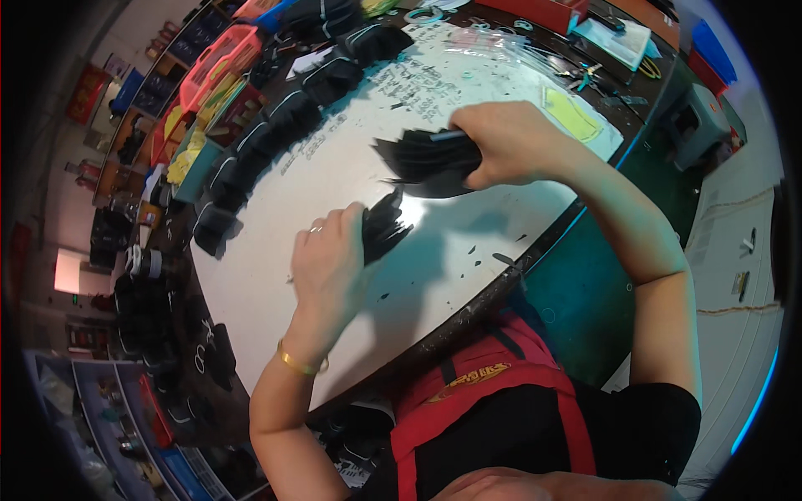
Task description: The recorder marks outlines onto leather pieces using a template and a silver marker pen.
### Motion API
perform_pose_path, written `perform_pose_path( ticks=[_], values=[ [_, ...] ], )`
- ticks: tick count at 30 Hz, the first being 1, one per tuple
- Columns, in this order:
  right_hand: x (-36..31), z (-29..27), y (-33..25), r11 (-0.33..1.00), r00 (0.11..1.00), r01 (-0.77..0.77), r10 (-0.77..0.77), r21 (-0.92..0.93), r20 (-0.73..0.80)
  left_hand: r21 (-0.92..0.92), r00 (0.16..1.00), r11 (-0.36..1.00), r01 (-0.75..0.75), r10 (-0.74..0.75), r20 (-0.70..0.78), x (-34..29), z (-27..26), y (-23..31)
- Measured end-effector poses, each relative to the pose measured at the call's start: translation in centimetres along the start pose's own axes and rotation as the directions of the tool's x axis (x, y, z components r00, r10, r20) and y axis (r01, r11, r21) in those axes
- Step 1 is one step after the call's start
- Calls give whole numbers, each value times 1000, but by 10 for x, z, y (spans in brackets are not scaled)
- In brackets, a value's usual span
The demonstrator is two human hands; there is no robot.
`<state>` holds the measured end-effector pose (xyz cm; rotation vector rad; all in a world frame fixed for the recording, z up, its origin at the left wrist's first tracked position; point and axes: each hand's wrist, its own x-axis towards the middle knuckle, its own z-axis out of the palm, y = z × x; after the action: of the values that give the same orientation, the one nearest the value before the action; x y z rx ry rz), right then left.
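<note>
My right hand (518, 144), fingers closed, grips a thick stack of thin black pieces (430, 160) above the white tabletop (276, 225). The stack's free ends fan out to the left. Lower and to the left, my left hand (330, 259) is closed around a smaller bunch of black pieces (384, 227), whose uneven tips point up and right toward the other stack. A narrow gap seems to part the two bunches. What the pieces are made of cannot be told.
Several black bundles (259, 144) line the board's far left side. Small black scraps (503, 259) lie near the front edge. A yellow-green sheet (572, 115), pliers (589, 77) and a red bin (543, 12) are at the far right. A grey stool (700, 125) stands beyond; scissors (200, 359) lie left.
</note>
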<state>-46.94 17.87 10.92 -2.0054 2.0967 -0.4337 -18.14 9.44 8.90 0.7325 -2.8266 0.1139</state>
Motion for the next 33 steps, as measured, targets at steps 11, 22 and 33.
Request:
perform_pose_path(
  ticks=[11,22,33],
  values=[
    [24,39,-3,942,982,-46,104,-331,160,-200,912,939,280,-195,360,7,32,-53],
    [38,71,-27,829,921,-323,163,457,355,-286,881,903,321,-174,439,64,53,-56],
    [-25,111,-52,127,943,-326,115,937,313,36,700,871,491,-419,578,89,32,-32]
  ],
)
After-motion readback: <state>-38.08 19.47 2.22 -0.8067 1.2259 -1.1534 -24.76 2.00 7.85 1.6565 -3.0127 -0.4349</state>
